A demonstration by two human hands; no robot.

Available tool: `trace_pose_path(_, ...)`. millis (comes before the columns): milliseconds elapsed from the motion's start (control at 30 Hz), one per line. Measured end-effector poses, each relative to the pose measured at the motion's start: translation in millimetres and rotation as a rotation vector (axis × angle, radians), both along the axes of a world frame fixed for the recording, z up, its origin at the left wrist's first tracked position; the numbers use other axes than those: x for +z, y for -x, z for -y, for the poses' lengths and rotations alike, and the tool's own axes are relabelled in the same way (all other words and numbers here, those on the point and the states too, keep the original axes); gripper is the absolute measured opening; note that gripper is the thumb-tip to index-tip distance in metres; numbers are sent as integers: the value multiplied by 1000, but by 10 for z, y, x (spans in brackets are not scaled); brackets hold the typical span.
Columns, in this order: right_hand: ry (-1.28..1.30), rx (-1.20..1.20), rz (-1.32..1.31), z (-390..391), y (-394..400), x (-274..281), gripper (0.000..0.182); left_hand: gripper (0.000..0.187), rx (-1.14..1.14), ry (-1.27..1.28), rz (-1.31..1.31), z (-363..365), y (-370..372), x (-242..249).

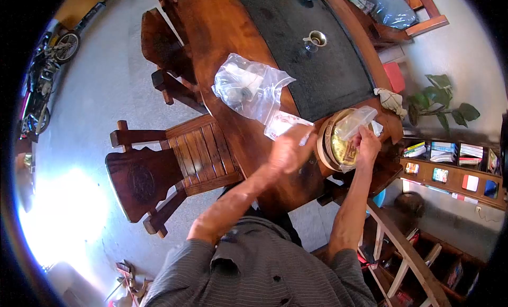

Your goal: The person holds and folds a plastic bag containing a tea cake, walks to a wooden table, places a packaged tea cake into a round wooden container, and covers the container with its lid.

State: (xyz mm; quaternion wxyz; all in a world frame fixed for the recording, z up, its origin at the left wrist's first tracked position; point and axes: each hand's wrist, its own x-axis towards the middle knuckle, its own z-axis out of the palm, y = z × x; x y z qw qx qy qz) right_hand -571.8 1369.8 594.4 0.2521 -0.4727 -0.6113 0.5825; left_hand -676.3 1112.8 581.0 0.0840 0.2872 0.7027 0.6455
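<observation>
My left hand (290,151) is smeared by motion over the near edge of a pink-and-white printed paper packet (283,122). Its fingers are too blurred to tell whether they grip the packet. My right hand (369,145) is closed, pinching a small clear plastic bag (355,123) above a round wooden tub (324,148). Inside the tub, a gold-coloured package (344,150) shows partly beneath the bag. A larger crumpled clear plastic bag (248,87) with whitish contents lies on the table beyond the left hand, touching the paper packet.
The wooden table (222,21) has a dark inset panel (317,69) bearing a small metal-rimmed cup (317,38). A folded cloth (390,102) sits at the right edge by a leafy plant (444,101). A wooden chair (159,164) stands left, and shelves (450,169) stand right.
</observation>
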Motion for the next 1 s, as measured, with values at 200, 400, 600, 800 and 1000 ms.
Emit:
trace_pose_path(200,92,73,-183,-15,56,40,23,33,-80,52,33,-989,-235,286)
trace_pose_path(400,321,293,-430,-205,54,-157,23,27,-194,8,214,-1552,-99,143)
trace_pose_path(600,483,302,-519,-264,50,-260,27,25,-299,30,343,-1612,-40,101)
trace_pose_path(800,396,397,-476,-271,5,-223,23,23,-266,-31,480,-1746,-38,-179)
trace_pose_path(1000,162,443,-294,-283,-87,-79,18,25,-108,211,422,-1640,-67,64)
